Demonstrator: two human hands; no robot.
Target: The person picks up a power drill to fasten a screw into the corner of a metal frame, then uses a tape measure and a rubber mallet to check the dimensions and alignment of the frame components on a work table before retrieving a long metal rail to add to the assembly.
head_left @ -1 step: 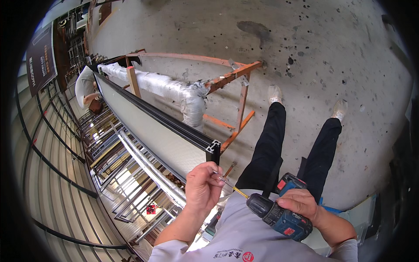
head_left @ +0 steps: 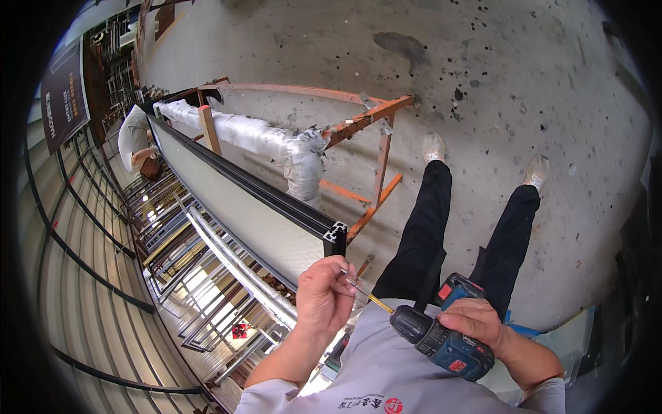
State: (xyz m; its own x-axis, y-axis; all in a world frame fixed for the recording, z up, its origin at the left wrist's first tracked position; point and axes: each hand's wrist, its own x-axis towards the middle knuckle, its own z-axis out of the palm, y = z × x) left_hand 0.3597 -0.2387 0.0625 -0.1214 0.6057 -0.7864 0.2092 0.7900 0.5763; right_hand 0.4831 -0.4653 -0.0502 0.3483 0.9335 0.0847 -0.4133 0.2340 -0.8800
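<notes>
My right hand (head_left: 473, 320) is wrapped around the handle of a blue and black cordless drill (head_left: 452, 350), held in front of my chest. From its black chuck a long, thin gold-coloured bit (head_left: 381, 303) points up and left. At the bit's far end, my left hand (head_left: 324, 293) pinches a thin silvery piece (head_left: 352, 280) between thumb and fingers; whether it is a screw or part of the bit I cannot tell. Just beyond my left hand is the cut end of a black-framed long panel (head_left: 241, 210) with a pale face.
The panel lies along an orange metal stand (head_left: 376, 117) whose rail is wrapped in clear plastic film (head_left: 255, 134). A wooden block (head_left: 209, 130) stands against it. Another person (head_left: 134, 141) bends over the far end. Racks of metal profiles (head_left: 207, 290) stand to the left.
My left hand has shifted very slightly to the right. The drill, the panel and the other person look the same.
</notes>
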